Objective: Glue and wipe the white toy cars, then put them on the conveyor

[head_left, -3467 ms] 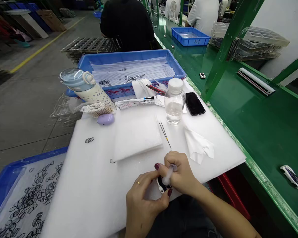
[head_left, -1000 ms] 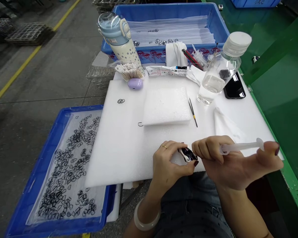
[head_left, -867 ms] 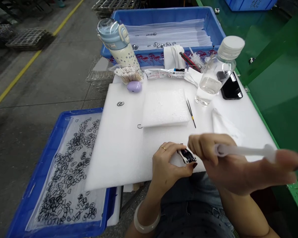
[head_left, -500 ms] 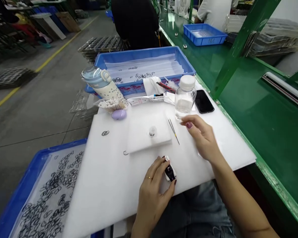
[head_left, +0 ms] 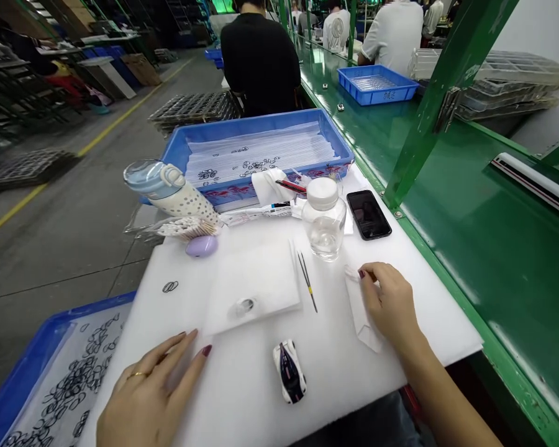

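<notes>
My left hand [head_left: 151,394] rests on the white foam board with its fingers stretched out, holding nothing. To the right, my right hand [head_left: 391,298] pinches the upper end of a folded white wipe [head_left: 364,323] that lies on the board. A small white and black toy car [head_left: 289,371] sits between the hands, touched by neither. Tweezers [head_left: 307,280] with a yellow band lie left of the wipe. On a thin white foam pad [head_left: 256,267] is a small clear round piece [head_left: 243,307] with something dark in it.
A lidded clear jar [head_left: 325,220], a phone [head_left: 369,214], cotton swabs [head_left: 186,228], a purple case [head_left: 202,246] and a tilted bottle [head_left: 168,189] line the back. Blue trays with dark rings stand behind [head_left: 261,122] and at left [head_left: 37,341]. A green post [head_left: 428,124] rises at right.
My left hand has let go of the toy car and moved left onto the board. My right hand has come down onto the white wipe. The view has shifted.
</notes>
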The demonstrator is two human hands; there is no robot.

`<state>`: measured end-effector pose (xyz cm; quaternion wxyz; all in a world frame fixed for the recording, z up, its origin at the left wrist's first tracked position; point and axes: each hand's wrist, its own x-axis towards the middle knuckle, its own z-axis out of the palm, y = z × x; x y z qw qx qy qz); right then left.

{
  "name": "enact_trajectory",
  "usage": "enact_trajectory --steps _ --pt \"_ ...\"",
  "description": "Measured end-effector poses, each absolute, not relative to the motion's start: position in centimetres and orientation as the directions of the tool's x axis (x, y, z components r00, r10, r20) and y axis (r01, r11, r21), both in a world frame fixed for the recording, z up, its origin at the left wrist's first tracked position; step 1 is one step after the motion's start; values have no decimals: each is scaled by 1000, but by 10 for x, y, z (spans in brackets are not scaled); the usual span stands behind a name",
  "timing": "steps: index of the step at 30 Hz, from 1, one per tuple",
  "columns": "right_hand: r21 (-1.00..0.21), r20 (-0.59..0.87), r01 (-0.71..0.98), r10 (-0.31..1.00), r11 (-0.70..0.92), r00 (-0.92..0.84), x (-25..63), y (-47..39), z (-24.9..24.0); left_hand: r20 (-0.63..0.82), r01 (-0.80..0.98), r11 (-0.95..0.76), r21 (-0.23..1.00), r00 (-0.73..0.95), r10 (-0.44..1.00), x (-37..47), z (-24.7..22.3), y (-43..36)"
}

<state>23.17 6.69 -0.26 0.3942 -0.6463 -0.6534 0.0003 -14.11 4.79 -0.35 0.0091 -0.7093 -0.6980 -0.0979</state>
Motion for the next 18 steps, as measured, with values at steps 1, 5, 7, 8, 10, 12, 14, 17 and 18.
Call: enact_trajectory --steps 1,5,7,8,10,12,14,17,18 --pt "-501 500 851 855 157 137 232 67 -3 161 993 -33 118 14 987 -139 -4 50" --pt "-392 482 912 871 120 92 232 66 -7 189 990 -71 125 46 981 -136 -5 58" --pt "-394 515 910 851 130 102 230 66 -7 190 988 -70 139 43 981 -136 -4 63" --pt "-412 536 900 837 141 114 230 65 -6 192 988 -54 144 26 981 -136 -3 65" --pt "-470 556 865 819 173 138 229 64 -4 177 988 -23 156 -5 984 -135 -1 69" --pt "-541 542 817 825 199 159 229 62 0 151 986 -9 164 -16 988 -135 1 73" --pt "-618 494 760 851 202 176 229 60 3 120 985 -17 174 -4 993 -136 0 76" --pt "-716 360 684 914 141 189 230 58 6 99 981 -18 193 -1 995 -141 -3 78" --pt "-726 315 679 929 103 196 230 57 5 103 979 -10 205 -11 995 -141 -4 78"
